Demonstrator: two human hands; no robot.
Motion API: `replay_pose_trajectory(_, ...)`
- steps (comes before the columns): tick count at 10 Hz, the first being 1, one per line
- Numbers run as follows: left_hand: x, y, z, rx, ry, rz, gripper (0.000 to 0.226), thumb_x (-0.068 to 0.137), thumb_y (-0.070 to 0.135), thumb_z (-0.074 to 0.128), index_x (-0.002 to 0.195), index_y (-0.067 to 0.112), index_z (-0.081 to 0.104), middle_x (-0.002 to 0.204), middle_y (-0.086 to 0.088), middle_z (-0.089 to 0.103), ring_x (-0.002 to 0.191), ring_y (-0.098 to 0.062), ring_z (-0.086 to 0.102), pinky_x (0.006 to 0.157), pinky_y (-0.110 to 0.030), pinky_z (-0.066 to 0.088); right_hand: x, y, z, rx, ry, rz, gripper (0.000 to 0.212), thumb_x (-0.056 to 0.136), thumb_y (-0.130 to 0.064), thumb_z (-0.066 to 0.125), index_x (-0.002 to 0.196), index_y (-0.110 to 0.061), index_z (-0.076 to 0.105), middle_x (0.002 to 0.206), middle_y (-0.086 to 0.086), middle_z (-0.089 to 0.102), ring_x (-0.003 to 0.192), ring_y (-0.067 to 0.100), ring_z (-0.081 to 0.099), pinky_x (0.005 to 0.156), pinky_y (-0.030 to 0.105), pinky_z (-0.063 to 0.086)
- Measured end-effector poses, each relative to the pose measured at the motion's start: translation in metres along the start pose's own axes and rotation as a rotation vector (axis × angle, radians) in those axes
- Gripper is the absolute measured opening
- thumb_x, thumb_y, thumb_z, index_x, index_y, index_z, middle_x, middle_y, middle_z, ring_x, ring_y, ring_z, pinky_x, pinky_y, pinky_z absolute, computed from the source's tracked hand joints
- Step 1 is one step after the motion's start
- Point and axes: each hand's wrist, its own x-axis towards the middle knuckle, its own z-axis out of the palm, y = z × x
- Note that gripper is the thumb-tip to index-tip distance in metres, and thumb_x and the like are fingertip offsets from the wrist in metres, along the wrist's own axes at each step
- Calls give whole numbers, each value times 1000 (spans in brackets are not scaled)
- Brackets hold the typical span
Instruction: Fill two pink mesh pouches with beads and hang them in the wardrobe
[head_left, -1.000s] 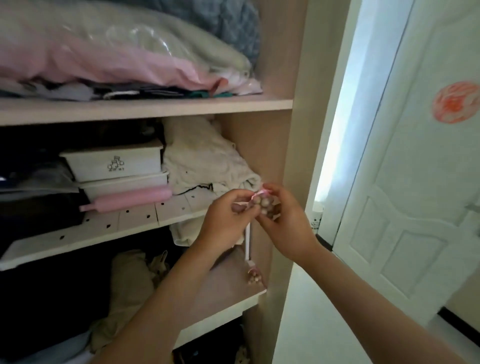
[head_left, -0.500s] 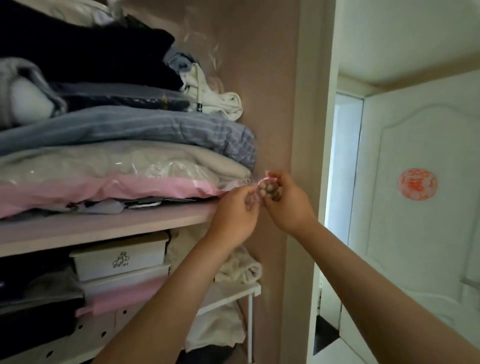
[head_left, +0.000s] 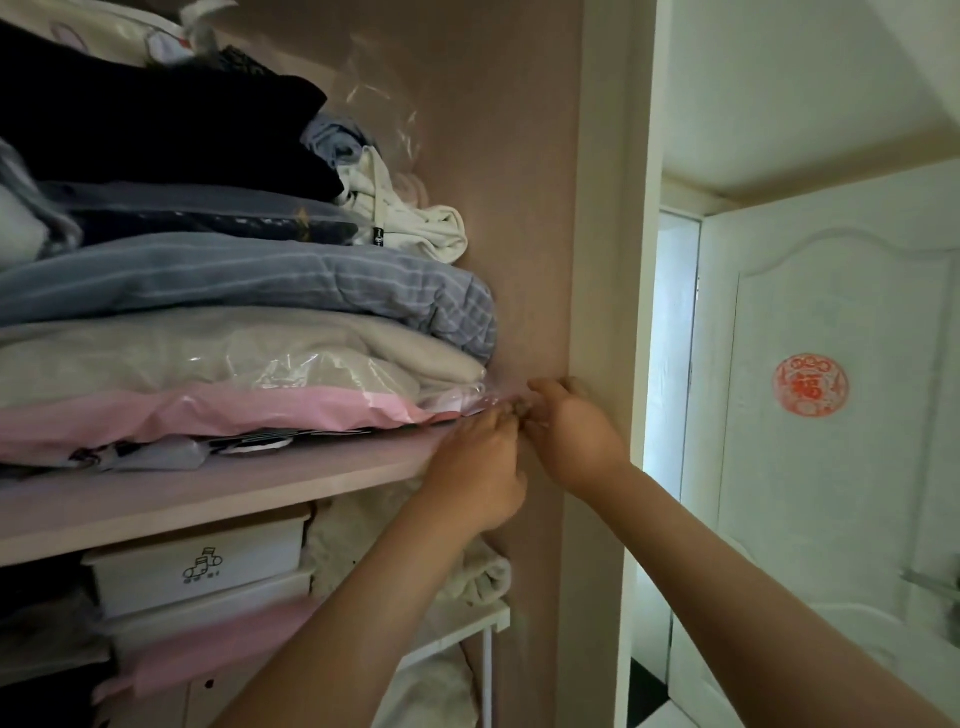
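Both hands are raised to the right end of the wardrobe's upper shelf (head_left: 218, 488), close to the inner side wall (head_left: 519, 208). My left hand (head_left: 478, 467) and my right hand (head_left: 571, 436) pinch together around a pink mesh pouch of beads (head_left: 517, 410), of which only a small blurred bit shows between the fingers. The pouch is level with the shelf top, beside the corner of the bagged pink bedding (head_left: 208, 415). Whether it hangs on anything is hidden by the fingers.
Folded blankets (head_left: 234, 280) and dark clothes are stacked high on the upper shelf. Below it are white storage boxes (head_left: 197, 566) and a lower white shelf. The wardrobe's front post (head_left: 613, 260) stands right of my hands, with a white door (head_left: 831, 415) beyond.
Both hands lifted the pouch from the lower shelf level up to the upper shelf's right end and moved it in toward the side wall. The view tilted upward.
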Motion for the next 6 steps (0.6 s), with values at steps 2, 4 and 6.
replay_pose_trajectory(2, 15, 3, 4, 53, -89, -1, 62, 89, 24, 51, 148, 16, 36, 158, -2, 28, 144, -21, 30, 113, -35, 33, -15, 7, 8, -87, -65, -105, 38, 95, -18, 55, 132, -16, 65, 135, 10, 57, 98, 34, 67, 77, 33, 51)
replay_pose_trajectory(4, 41, -12, 5, 23, -226, -30, 63, 95, 28, 47, 153, 16, 29, 163, -3, 20, 149, -19, 19, 120, -36, 22, 0, 10, 10, -57, -203, -78, 51, 99, -23, 54, 150, -16, 49, 153, 9, 43, 121, 32, 62, 101, 35, 48)
replay_pose_trajectory(6, 31, -5, -4, -102, -104, -33, 45, 97, 38, 46, 138, 20, 48, 146, -2, 47, 135, -21, 41, 113, -34, 29, -1, 13, 4, 39, -127, -86, 41, 96, -21, 53, 137, -17, 60, 140, 11, 55, 116, 34, 63, 97, 39, 51)
